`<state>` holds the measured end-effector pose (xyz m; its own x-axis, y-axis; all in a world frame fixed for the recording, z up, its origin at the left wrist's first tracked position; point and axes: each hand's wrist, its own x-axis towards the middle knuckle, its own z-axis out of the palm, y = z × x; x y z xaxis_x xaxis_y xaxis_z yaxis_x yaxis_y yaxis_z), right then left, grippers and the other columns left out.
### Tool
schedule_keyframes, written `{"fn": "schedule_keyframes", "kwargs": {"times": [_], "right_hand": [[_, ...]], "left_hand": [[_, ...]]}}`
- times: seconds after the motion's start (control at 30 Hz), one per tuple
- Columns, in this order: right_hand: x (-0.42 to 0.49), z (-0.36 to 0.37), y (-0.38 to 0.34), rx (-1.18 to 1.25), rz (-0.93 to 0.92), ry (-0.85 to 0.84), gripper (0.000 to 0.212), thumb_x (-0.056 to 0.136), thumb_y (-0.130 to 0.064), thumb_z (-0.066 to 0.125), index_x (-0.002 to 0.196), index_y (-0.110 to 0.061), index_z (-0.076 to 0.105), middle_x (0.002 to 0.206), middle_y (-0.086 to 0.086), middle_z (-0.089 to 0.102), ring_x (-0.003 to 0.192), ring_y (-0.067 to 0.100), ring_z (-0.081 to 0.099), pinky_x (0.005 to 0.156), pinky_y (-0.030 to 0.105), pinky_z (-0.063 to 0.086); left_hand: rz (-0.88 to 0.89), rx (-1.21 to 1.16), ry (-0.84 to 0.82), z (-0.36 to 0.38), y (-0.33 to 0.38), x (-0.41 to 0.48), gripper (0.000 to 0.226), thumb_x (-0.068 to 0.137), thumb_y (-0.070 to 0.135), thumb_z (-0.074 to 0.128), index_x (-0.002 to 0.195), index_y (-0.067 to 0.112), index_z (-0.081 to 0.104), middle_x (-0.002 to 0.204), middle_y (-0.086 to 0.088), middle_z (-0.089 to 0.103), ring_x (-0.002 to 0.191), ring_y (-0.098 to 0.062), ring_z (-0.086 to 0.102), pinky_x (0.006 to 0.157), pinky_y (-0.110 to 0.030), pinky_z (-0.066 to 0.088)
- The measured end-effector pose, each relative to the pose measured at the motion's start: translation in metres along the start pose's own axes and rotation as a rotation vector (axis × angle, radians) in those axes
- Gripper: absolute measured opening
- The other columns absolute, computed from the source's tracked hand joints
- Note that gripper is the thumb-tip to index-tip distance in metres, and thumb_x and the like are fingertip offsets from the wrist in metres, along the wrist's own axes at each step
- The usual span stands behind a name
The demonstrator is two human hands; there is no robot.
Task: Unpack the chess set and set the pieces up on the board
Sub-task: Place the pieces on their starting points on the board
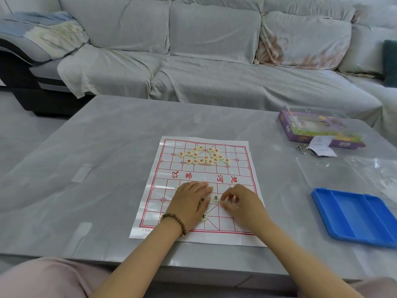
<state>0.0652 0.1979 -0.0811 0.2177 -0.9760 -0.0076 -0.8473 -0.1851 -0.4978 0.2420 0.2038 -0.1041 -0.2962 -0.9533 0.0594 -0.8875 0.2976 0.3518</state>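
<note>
A white sheet board (236, 168) with red grid lines lies flat on the grey table. Several cream discs with red characters (204, 157) are heaped on its far half. On the near half my left hand (191, 201) lies palm down with fingers straight, covering some black-marked discs. One black-marked disc (203, 217) shows beside its wrist. My right hand (238, 203) has its fingers curled, fingertips next to another black-marked disc (215, 198); whether they pinch a piece is hidden.
A blue plastic tray (354, 216) lies at the right near the table's edge. Clear plastic wrapping (343, 171) sits behind it. A purple box (318, 127), a paper slip and a small chain are at the far right. A grey sofa stands beyond the table.
</note>
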Motion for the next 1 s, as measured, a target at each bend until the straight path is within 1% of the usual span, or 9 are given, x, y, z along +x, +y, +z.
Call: {"fn": "schedule_keyframes", "kwargs": {"times": [0.07, 0.17, 0.33, 0.43, 0.5, 0.67, 0.83, 0.9, 1.0], "right_hand": [[0.001, -0.002, 0.002, 0.013, -0.017, -0.033, 0.019, 0.084, -0.037, 0.065, 0.103, -0.034, 0.061, 0.097, -0.013, 0.053, 0.085, 0.005, 0.049, 0.076, 0.013, 0.039], [0.002, 0.001, -0.004, -0.017, -0.01, -0.028, 0.037, 0.081, -0.044, 0.067, 0.114, -0.031, 0.057, 0.106, -0.012, 0.054, 0.09, 0.005, 0.048, 0.089, 0.023, 0.043], [0.008, 0.017, -0.012, -0.004, -0.038, 0.029, 0.031, 0.084, -0.044, 0.063, 0.112, -0.03, 0.061, 0.105, -0.008, 0.055, 0.09, 0.005, 0.046, 0.092, 0.025, 0.042], [0.008, 0.017, -0.006, -0.009, -0.051, 0.034, 0.025, 0.085, -0.041, 0.063, 0.107, -0.03, 0.064, 0.102, -0.009, 0.057, 0.092, 0.006, 0.05, 0.092, 0.025, 0.041], [0.005, 0.011, 0.005, 0.071, -0.019, 0.066, 0.02, 0.083, -0.037, 0.066, 0.101, -0.028, 0.066, 0.097, -0.013, 0.056, 0.091, 0.005, 0.05, 0.09, 0.025, 0.041], [-0.003, -0.015, 0.049, 0.187, 0.134, 0.161, 0.017, 0.081, -0.031, 0.07, 0.097, -0.028, 0.066, 0.092, -0.012, 0.056, 0.081, 0.005, 0.051, 0.07, 0.013, 0.037], [-0.001, -0.031, 0.07, 0.196, 0.168, 0.066, 0.026, 0.082, -0.033, 0.068, 0.107, -0.027, 0.064, 0.102, -0.007, 0.057, 0.083, 0.006, 0.049, 0.068, 0.01, 0.036], [0.0, -0.034, 0.071, 0.205, 0.159, 0.047, 0.03, 0.082, -0.033, 0.069, 0.11, -0.027, 0.061, 0.1, -0.007, 0.055, 0.08, 0.005, 0.048, 0.066, 0.01, 0.035], [0.001, -0.037, 0.074, 0.172, 0.146, 0.038, 0.028, 0.081, -0.036, 0.068, 0.106, -0.026, 0.062, 0.098, -0.007, 0.055, 0.076, 0.005, 0.047, 0.062, 0.01, 0.034]], "left_hand": [[-0.001, -0.007, 0.006, 0.0, 0.0, 0.0, 0.042, 0.1, 0.039, 0.022, 0.139, 0.031, 0.035, 0.145, 0.013, 0.034, 0.135, -0.006, 0.024, 0.112, -0.022, 0.011], [0.0, -0.005, 0.014, -0.001, 0.001, 0.0, 0.042, 0.1, 0.034, 0.022, 0.14, 0.028, 0.034, 0.144, 0.012, 0.035, 0.134, -0.006, 0.026, 0.112, -0.022, 0.012], [-0.023, -0.048, 0.031, 0.0, -0.001, 0.001, 0.039, 0.1, 0.029, 0.026, 0.137, 0.026, 0.038, 0.14, 0.008, 0.042, 0.13, -0.008, 0.033, 0.11, -0.022, 0.019], [-0.005, -0.044, 0.05, 0.0, -0.001, 0.0, 0.038, 0.1, 0.029, 0.027, 0.136, 0.026, 0.039, 0.139, 0.009, 0.042, 0.13, -0.007, 0.033, 0.11, -0.02, 0.018], [0.009, -0.041, 0.056, 0.001, -0.002, 0.0, 0.038, 0.1, 0.028, 0.027, 0.136, 0.026, 0.039, 0.14, 0.01, 0.042, 0.13, -0.007, 0.032, 0.109, -0.019, 0.017], [0.005, -0.024, 0.032, 0.002, -0.002, 0.0, 0.038, 0.1, 0.033, 0.026, 0.134, 0.027, 0.042, 0.14, 0.011, 0.042, 0.13, -0.007, 0.032, 0.11, -0.02, 0.016], [-0.028, 0.126, -0.026, -0.009, 0.015, 0.013, 0.047, 0.092, 0.056, 0.029, 0.121, 0.025, 0.048, 0.127, 0.008, 0.05, 0.121, -0.012, 0.039, 0.111, -0.03, 0.022], [-0.007, 0.181, -0.06, -0.009, 0.028, 0.019, 0.061, 0.086, 0.067, 0.031, 0.13, 0.025, 0.042, 0.136, 0.007, 0.042, 0.129, -0.014, 0.032, 0.115, -0.036, 0.016], [0.035, 0.22, -0.163, -0.003, 0.049, 0.026, 0.081, 0.081, 0.075, 0.029, 0.145, 0.028, 0.018, 0.154, 0.005, 0.016, 0.142, -0.017, 0.011, 0.117, -0.042, 0.004]]}}
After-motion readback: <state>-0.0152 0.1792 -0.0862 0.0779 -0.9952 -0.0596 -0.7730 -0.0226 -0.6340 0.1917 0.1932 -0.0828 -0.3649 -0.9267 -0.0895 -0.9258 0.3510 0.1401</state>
